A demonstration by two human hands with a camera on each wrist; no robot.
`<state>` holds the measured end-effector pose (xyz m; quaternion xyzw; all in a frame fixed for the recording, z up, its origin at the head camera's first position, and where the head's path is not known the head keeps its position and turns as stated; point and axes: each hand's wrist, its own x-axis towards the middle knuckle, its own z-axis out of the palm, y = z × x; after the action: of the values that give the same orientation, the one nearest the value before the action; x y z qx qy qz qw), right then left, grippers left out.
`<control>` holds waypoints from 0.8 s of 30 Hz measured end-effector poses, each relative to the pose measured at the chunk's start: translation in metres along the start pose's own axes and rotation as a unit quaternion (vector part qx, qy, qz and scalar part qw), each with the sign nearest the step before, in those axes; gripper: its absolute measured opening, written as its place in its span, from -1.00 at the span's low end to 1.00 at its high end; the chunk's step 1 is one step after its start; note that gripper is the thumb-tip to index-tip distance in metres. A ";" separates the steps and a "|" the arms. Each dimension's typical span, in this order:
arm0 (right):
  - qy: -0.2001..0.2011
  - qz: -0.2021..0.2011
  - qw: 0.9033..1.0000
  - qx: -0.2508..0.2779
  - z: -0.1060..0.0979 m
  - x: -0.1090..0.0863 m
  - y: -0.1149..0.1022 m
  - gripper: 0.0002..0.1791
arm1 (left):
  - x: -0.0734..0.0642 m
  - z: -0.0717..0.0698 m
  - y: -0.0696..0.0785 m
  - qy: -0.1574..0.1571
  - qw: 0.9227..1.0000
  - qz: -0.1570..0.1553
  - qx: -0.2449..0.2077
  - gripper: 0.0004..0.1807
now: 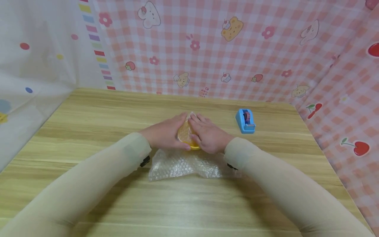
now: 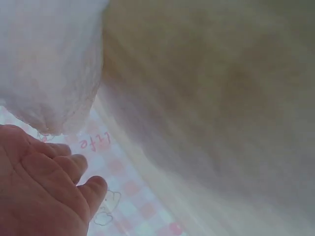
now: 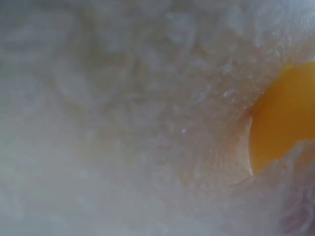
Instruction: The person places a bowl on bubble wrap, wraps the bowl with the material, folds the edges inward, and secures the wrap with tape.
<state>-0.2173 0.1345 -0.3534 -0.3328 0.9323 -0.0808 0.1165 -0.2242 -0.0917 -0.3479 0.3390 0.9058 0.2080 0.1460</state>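
Note:
A round yellow bowl-like item sits mid-table, largely covered by bubble wrap. In the right wrist view its smooth curved side shows past blurred wrap. My left hand lies along its left side, thumb at the near edge and fingers toward the far side. From the right, my right hand presses the wrap with extended fingers, its thumb over the yellow rim. The left wrist view shows the left palm and slightly bent fingers beside hanging wrap.
A blue tape dispenser with a roll of tape stands to the right, beyond my right hand. The wood-grain table meets a pink checked cloth at the back and right. A white dotted cloth hangs on the left.

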 end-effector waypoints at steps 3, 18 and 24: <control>0.001 -0.008 1.000 0.015 -0.001 0.001 0.001 -0.24 | 0.006 -0.001 0.001 -0.001 1.000 0.003 0.003 0.48; -0.002 -0.023 0.999 0.033 -0.002 -0.005 -0.002 -0.32 | 0.028 -0.006 0.002 -0.040 0.999 0.015 0.002 0.62; 0.000 -0.032 0.998 0.057 0.000 -0.021 -0.001 -0.38 | 0.029 -0.002 0.003 -0.045 0.998 0.021 0.040 0.42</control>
<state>-0.2010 0.1467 -0.3495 -0.3549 0.9152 -0.1372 0.1329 -0.2448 -0.0703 -0.3483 0.3723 0.8988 0.1587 0.1685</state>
